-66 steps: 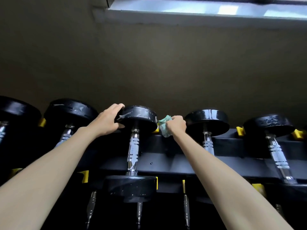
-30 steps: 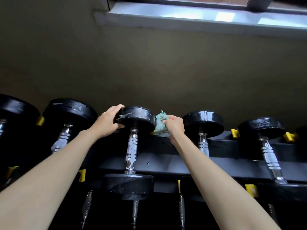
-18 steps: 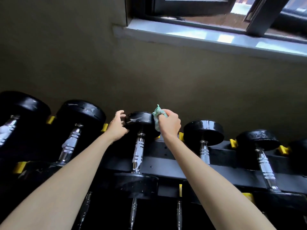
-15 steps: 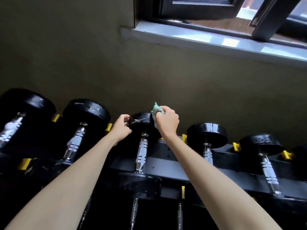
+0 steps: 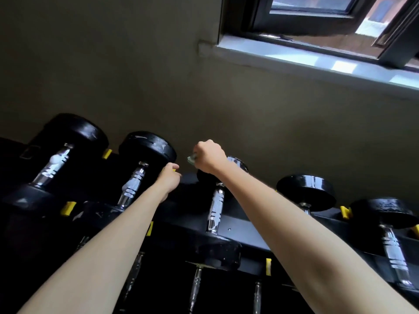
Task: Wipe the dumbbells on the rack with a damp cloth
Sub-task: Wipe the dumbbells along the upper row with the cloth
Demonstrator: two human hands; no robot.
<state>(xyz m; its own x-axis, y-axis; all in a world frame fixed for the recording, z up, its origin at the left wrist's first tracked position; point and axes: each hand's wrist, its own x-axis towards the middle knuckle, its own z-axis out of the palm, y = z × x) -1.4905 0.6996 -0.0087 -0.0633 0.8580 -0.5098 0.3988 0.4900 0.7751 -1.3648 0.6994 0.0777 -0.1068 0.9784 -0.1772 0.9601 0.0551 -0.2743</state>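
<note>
Black dumbbells with chrome handles lie in a row on a black rack (image 5: 250, 233). My right hand (image 5: 209, 157) grips a green cloth (image 5: 191, 160), only a small corner showing, on top of the far head of the middle dumbbell (image 5: 216, 208). That head is mostly hidden behind the hand. My left hand (image 5: 169, 180) is lower and to the left, by a yellow divider (image 5: 174, 170) between this dumbbell and its left neighbour (image 5: 147, 148). Its fingers are curled; what they touch is hidden.
More dumbbells sit at the far left (image 5: 72, 132) and to the right (image 5: 306, 191), with another further right (image 5: 385, 213). A lower tier shows chrome handles (image 5: 196, 288). A dark wall rises close behind the rack, with a window sill (image 5: 317, 64) above right.
My right hand moved with the cloth from the right side of the dumbbell head up onto its top. My left hand came off the head and dropped lower left. The view tilted up.
</note>
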